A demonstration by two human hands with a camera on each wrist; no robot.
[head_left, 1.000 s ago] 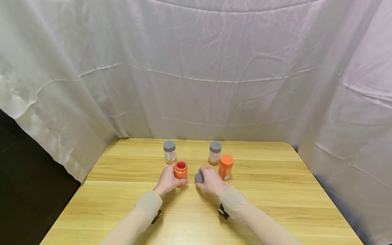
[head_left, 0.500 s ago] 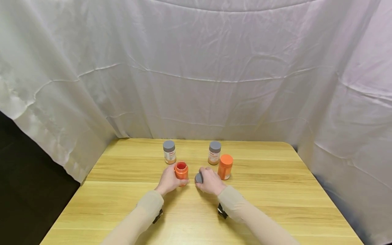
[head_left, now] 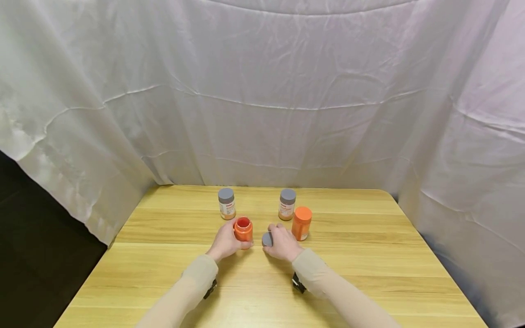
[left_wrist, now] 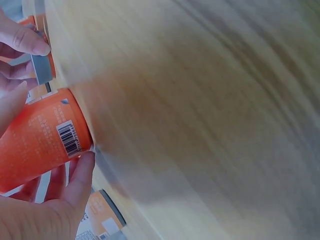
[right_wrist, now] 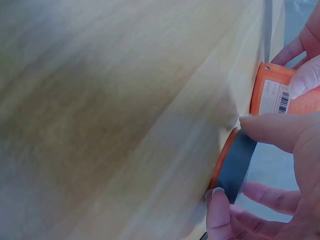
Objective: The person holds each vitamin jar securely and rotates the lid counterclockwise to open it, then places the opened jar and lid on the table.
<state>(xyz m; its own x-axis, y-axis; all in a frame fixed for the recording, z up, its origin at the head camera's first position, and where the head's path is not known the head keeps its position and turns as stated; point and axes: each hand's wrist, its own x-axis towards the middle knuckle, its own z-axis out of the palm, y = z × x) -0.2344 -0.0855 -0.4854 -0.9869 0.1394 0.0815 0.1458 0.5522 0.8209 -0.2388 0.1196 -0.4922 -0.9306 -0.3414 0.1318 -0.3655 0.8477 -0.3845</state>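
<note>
My left hand (head_left: 226,240) grips an orange jar (head_left: 244,231) around its side. The jar stands upright on the table with its mouth uncovered, showing a red inside. In the left wrist view, a barcode label (left_wrist: 68,137) shows low on its wall. Just to the right, my right hand (head_left: 283,243) holds a round grey lid (head_left: 267,239) by its edge, low at the tabletop. An orange rim (right_wrist: 223,159) shows along the lid's underside in the right wrist view. Thumb and fingers lie on opposite sides of the lid.
Two grey-lidded jars with white labels stand farther back, a left one (head_left: 227,205) and a right one (head_left: 286,206). A capped orange jar (head_left: 302,224) is close beyond my right hand. A pale curtain (head_left: 287,114) hangs behind the wooden table (head_left: 361,255).
The lid under my right hand has shifted very slightly right. My left hand and the uncovered jar have also edged slightly right. The other jars stand as before.
</note>
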